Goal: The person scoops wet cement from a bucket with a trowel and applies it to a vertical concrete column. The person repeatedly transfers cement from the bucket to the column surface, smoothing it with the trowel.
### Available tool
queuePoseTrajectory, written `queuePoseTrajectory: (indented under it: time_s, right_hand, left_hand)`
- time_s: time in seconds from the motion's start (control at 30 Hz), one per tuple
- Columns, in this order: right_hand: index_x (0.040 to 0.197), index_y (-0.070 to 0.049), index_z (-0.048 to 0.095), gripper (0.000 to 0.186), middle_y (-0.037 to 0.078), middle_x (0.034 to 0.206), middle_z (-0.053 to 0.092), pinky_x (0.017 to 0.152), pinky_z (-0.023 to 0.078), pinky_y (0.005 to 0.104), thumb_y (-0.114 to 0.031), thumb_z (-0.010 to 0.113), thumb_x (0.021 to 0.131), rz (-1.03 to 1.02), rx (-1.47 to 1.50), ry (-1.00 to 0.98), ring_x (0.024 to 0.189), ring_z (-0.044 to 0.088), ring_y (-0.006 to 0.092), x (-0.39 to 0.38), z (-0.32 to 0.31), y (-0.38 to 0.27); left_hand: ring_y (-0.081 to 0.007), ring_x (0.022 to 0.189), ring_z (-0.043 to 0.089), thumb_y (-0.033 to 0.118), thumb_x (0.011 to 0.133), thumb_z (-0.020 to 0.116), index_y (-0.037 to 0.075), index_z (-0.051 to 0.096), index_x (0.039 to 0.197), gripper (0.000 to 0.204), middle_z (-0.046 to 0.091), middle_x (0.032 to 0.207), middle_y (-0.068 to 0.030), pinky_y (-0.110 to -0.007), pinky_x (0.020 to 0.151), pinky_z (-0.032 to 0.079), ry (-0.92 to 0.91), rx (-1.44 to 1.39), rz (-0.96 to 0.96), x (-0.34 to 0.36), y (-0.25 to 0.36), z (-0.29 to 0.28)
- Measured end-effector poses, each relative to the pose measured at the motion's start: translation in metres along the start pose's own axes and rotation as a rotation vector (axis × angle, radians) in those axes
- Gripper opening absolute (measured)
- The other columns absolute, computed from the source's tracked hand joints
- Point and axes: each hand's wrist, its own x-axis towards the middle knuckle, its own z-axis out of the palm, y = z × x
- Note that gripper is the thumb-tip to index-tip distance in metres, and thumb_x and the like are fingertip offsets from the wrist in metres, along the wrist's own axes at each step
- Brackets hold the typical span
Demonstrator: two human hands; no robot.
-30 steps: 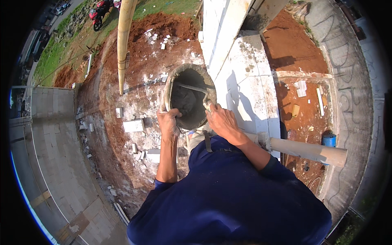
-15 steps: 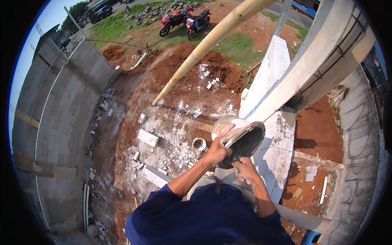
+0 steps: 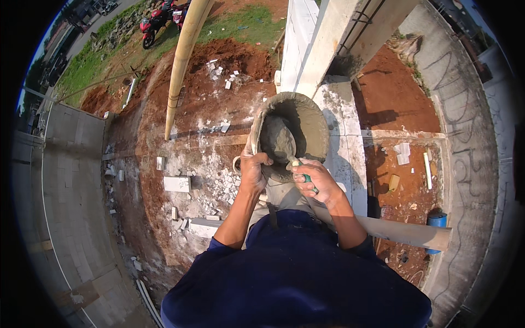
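My left hand (image 3: 254, 169) is closed on the near-left rim of a mortar-caked bucket (image 3: 324, 123), thumb over the edge. The bucket is tipped so that its mouth faces me, and wet grey mortar (image 3: 310, 128) coats the inner wall. In my right hand (image 3: 320, 185) is a trowel (image 3: 307, 179) with a green handle, gripped by wrapped fingers. Its blade reaches into the bucket and is hard to tell apart from the mortar there. White blockwork (image 3: 344, 153) runs just right of the bucket, beside a concrete column (image 3: 322, 49).
A bamboo pole (image 3: 183, 60) slants up ahead on the left. Far below, white block pieces (image 3: 178, 184) and rubble litter the red soil. A grey beam (image 3: 404, 230) extends right from my legs, near a blue drum (image 3: 436, 221). Walls stand left (image 3: 76, 191) and right (image 3: 465, 136).
The bucket's mouth has turned toward me, showing the mortar inside. Both hands remain on the bucket and trowel. My view has shifted right and further down.
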Motion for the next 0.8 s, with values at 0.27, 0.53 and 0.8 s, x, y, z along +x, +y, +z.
queuePoseTrajectory:
  time_s: [0.27,0.53,0.8]
  right_hand:
    - [0.101,-0.006,0.063,0.008,-0.003,0.072,0.052,0.037,0.028,0.0215,-0.011,0.064,0.096,-0.105,-0.016,0.162,0.046,0.039,0.0023,-0.026,-0.011,-0.019]
    - [0.103,-0.007,0.057,0.011,-0.003,0.074,0.050,0.037,0.032,0.0202,-0.014,0.061,0.095,-0.402,0.198,0.262,0.050,0.043,0.0018,-0.028,-0.017,-0.090]
    - [0.089,-0.007,0.057,0.007,0.002,0.073,0.054,0.040,0.036,0.0281,-0.012,0.061,0.092,-0.870,-0.078,0.503,0.053,0.049,0.0085,0.050,-0.003,-0.216]
  left_hand:
    - [-0.0206,0.061,0.061,-0.012,0.068,0.056,-0.005,0.067,0.094,0.030,0.061,0.068,-0.0100,-0.033,0.063,0.054,0.134,-0.114,-0.176,0.042,-0.048,-0.028]
    - [-0.0213,0.067,0.062,-0.006,0.065,0.059,0.003,0.064,0.076,0.016,0.062,0.070,-0.0094,-0.032,0.070,0.053,0.047,-0.064,-0.252,0.063,-0.075,-0.027]
    - [-0.0172,0.059,0.059,-0.016,0.065,0.051,0.001,0.060,0.130,0.068,0.063,0.076,-0.0068,-0.030,0.058,0.053,0.075,-0.106,-0.198,0.011,-0.038,-0.034]
